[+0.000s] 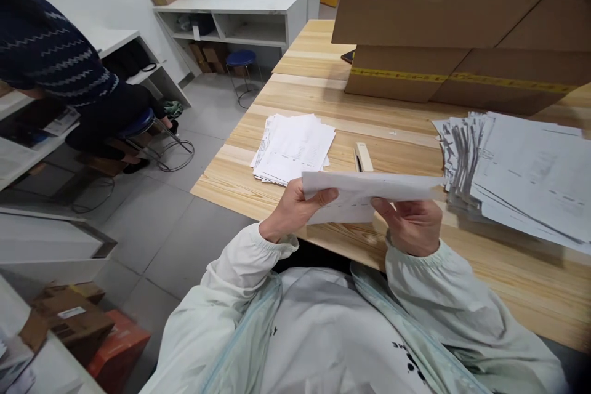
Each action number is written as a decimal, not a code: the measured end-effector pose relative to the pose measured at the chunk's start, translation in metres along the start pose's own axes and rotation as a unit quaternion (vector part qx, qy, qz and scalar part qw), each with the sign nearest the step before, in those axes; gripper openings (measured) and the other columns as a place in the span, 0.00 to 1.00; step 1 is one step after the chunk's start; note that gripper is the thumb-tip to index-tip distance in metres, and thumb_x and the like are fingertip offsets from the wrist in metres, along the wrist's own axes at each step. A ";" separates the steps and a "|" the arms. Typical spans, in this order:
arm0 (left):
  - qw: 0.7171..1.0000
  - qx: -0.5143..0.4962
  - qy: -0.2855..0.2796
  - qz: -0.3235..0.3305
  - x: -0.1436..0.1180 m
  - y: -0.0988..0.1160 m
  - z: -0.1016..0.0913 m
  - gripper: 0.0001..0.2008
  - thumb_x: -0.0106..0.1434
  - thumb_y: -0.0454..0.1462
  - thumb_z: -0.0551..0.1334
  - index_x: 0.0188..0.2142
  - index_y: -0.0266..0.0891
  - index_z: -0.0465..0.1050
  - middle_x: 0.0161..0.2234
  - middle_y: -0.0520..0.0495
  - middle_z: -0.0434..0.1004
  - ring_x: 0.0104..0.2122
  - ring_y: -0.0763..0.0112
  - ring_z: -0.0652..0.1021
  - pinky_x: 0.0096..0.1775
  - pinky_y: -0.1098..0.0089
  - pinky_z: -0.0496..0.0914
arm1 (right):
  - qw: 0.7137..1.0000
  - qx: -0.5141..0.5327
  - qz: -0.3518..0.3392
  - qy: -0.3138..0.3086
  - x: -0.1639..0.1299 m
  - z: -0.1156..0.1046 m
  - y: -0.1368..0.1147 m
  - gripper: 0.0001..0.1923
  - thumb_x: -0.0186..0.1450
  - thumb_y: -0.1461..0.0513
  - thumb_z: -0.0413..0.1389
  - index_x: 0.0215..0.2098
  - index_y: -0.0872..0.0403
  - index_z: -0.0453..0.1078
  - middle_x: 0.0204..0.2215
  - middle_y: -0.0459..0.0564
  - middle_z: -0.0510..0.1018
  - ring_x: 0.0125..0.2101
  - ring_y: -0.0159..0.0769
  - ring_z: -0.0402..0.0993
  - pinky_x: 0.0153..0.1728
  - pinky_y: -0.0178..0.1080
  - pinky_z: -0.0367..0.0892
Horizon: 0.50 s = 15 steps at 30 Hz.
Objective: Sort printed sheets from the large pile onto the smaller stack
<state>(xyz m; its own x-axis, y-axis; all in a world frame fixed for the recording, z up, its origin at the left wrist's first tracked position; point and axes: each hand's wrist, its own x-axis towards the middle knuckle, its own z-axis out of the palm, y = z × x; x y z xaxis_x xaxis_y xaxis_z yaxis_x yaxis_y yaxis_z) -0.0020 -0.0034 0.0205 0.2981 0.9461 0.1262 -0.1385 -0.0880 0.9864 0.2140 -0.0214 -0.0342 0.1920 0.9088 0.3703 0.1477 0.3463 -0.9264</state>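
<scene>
Between my two hands is a white sheet of paper [351, 215], folded or bent over along its upper part, held above the table's near edge. My left hand [302, 203] pinches its left side, thumb on top. On the right side, my right hand [410, 218] grips it with thumb and curled fingers. Just beyond the paper lies a cream stapler [363, 157], partly hidden by it. A small stack of printed sheets [295, 144] rests ahead of my left hand. To the right of my right hand is a thick, uneven pile of papers [530, 172].
Large cardboard boxes [415, 74] stand at the back of the wooden table [295, 86]. A person [60, 55] sits on a stool at the left. A blue stool [241, 59], white shelves [240, 3] and floor cartons [69, 323] are around.
</scene>
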 end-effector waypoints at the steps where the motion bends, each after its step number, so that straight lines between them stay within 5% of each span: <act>1: 1.000 0.002 0.017 0.006 0.000 -0.001 0.002 0.17 0.57 0.50 0.70 0.37 0.40 0.83 0.36 0.47 0.83 0.40 0.60 0.79 0.46 0.61 0.73 | 1.000 0.012 -0.011 0.008 0.000 0.001 0.002 0.12 0.55 0.58 0.69 0.37 0.47 0.76 0.36 0.47 0.82 0.38 0.41 0.79 0.41 0.44 0.73; 7: 0.997 0.012 -0.018 0.073 0.002 0.012 0.010 0.15 0.61 0.50 0.67 0.33 0.42 0.83 0.37 0.46 0.82 0.41 0.59 0.79 0.48 0.58 0.72 | 0.996 0.054 -0.073 -0.022 0.007 0.000 -0.012 0.08 0.57 0.61 0.68 0.29 0.48 0.72 0.28 0.46 0.81 0.32 0.40 0.79 0.35 0.43 0.74; 15: 1.000 -0.001 0.026 0.017 0.001 -0.013 0.003 0.12 0.56 0.46 0.71 0.34 0.40 0.83 0.36 0.46 0.81 0.39 0.62 0.78 0.44 0.63 0.70 | 0.998 0.050 -0.014 -0.039 0.001 0.000 0.005 0.08 0.56 0.59 0.68 0.32 0.48 0.75 0.32 0.46 0.82 0.35 0.40 0.79 0.39 0.44 0.74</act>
<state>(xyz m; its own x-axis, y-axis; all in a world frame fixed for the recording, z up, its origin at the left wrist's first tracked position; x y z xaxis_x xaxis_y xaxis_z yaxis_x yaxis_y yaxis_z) 0.0035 -0.0023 0.0080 0.2429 0.9579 0.1531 -0.1502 -0.1188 0.9815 0.2149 -0.0182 -0.0387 0.1116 0.9129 0.3925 0.0534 0.3889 -0.9197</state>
